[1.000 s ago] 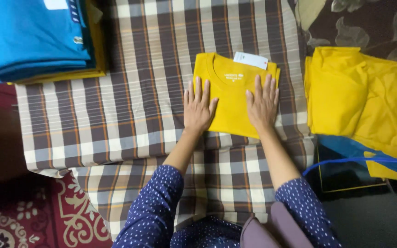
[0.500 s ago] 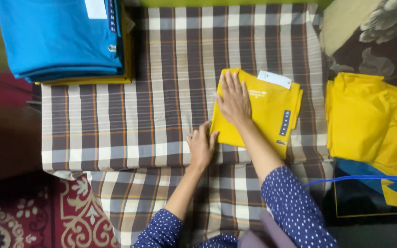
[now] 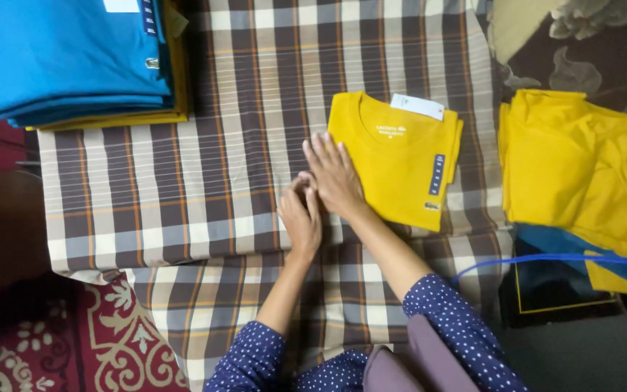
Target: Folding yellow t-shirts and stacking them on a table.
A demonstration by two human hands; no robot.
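A folded yellow t-shirt (image 3: 400,160) with a white tag at its collar lies flat on the checked cloth (image 3: 219,145). My right hand (image 3: 335,174) rests flat, fingers apart, on the shirt's lower left corner. My left hand (image 3: 300,216) lies on the cloth just left of that corner, fingers loosely together and touching the right hand. Whether its fingertips grip the shirt's edge is hidden. Both arms wear dark blue dotted sleeves.
A stack of folded blue shirts (image 3: 67,58) over a yellow one sits at the top left. A heap of loose yellow shirts (image 3: 589,167) lies at the right, with blue fabric and a blue cord (image 3: 567,258) below. A red patterned rug (image 3: 74,341) covers the floor at lower left.
Both hands lay flat on the shirt a second ago. They have since slid to its lower left corner and come together, and the shirt's right side now shows a dark label strip.
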